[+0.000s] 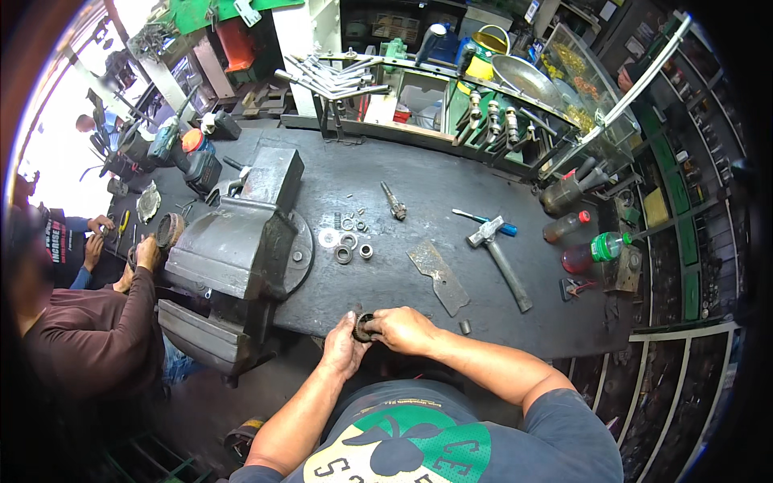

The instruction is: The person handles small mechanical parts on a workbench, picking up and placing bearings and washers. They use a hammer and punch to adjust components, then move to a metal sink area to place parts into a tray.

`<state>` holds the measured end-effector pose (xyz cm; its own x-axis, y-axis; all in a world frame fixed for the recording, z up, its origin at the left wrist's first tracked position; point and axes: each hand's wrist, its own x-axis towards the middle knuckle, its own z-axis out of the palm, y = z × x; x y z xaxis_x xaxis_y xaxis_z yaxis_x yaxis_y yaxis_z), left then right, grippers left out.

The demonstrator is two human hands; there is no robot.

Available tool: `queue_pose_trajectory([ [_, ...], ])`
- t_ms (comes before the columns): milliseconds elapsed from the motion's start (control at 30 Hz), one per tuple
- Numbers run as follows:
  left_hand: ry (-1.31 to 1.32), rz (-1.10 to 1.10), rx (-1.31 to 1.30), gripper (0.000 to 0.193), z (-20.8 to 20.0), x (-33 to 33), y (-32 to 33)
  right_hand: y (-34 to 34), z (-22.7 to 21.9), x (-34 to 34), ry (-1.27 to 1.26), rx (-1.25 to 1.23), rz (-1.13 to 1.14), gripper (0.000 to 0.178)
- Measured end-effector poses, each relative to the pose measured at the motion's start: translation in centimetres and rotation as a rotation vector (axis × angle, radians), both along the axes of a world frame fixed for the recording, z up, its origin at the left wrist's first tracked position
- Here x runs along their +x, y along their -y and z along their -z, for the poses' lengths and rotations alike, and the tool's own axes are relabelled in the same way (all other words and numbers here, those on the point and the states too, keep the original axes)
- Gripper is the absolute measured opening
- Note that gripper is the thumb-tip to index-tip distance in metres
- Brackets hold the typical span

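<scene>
At the bench's front edge my left hand (344, 348) is closed round the side of a dark, toothed-looking metal ring (360, 328). My right hand (405, 330) grips the same ring from the other side, its fingertips at the opening; whether they hold anything small inside is hidden. Just beyond my hands, bearings (344, 254), washers (328, 238) and several small rings lie grouped on the dark bench. A splined shaft (393, 201) rests farther back. Right of centre are a flat worn metal plate (438, 278) and a small metal cylinder (465, 327).
A large bench vise (233, 233) stands left of my hands. A hammer (501, 262) and a screwdriver (485, 223) lie to the right, near bottles (600, 249). Two people work at far left, one in a brown sleeve (105, 334). Tool racks (499, 121) line the back.
</scene>
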<state>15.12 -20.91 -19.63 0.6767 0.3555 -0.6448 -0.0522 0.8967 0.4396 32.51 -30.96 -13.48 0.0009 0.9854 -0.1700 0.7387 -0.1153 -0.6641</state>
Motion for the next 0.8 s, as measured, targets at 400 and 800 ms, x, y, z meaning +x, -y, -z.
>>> queue_pose_trajectory([
  [400,0.125,-0.049,0.044,0.053,-1.0,1.2,0.7,0.9,-3.3,0.4,0.139,-0.075,0.051,0.029],
  [800,0.157,-0.171,-0.158,0.042,0.2,-1.0,-0.6,-3.1,-1.6,1.6,0.129,-0.055,-0.224,0.026],
])
